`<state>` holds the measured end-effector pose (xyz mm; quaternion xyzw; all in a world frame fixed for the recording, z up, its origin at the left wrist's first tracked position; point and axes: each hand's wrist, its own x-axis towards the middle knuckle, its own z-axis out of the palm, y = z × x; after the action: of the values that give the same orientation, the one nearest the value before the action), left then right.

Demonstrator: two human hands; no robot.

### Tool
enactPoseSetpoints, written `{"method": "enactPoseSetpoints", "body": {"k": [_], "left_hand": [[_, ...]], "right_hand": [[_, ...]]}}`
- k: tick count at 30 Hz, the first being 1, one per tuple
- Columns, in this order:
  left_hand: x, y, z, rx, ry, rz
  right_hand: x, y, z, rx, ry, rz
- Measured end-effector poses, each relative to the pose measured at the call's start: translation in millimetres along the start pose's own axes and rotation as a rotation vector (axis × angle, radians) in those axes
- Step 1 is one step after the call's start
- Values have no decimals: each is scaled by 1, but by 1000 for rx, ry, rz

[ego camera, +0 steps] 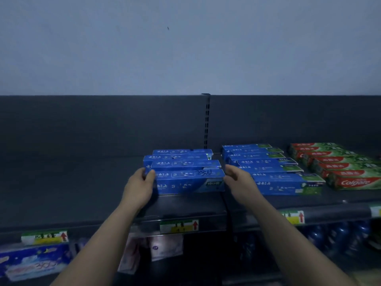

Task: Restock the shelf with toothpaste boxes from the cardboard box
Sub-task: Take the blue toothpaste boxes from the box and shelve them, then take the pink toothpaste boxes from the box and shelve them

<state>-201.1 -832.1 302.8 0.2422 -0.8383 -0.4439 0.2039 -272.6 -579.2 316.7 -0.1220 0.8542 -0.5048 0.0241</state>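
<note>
— Left grip (142,180) is curling its fingers round the left end of the front blue toothpaste box (189,182), with the thumb lying on top.

— And the right grip (237,178)?

— It is waiting at the same box's right end with its fingers loosely bent and holding nothing. Whether the fingertips are touching the cardboard, I cannot tell.

— What is lying under them?

— Underneath, the dark shelf (82,193) is running below both grips and stretching well out past each of them.

— Where is the stock sitting?

— Between the two grips. The front box is lying flat on the shelf, and the blue stack (181,157) is piling up just behind it, with some boxes sitting slightly skewed.

— And off to the side?

— Just beside the right grip, on its outer side, a second blue row (278,178) is lying one box behind another. Beyond that row, well apart from the grip, red-and-green Colgate boxes (350,174) are lining up the same way.

— Anything smaller?

— One price label (179,226) with a red arrow is hanging on the shelf's front edge, below the grips and between the forearms.
</note>
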Motion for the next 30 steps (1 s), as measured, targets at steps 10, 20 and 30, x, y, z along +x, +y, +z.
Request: {"method": "enactPoseSetpoints", "body": {"k": [10,20,30], "left_hand": [[-58,50,35,-254,-70,400],[-162,109,152,-333,-666,516],[-333,147,295,-263,-1133,497]], "right_hand": [[-53,7,-42,50,288,-111],[-164,91,-132,-63,510,91],[-357,204,-239,-98,681,537]]}}
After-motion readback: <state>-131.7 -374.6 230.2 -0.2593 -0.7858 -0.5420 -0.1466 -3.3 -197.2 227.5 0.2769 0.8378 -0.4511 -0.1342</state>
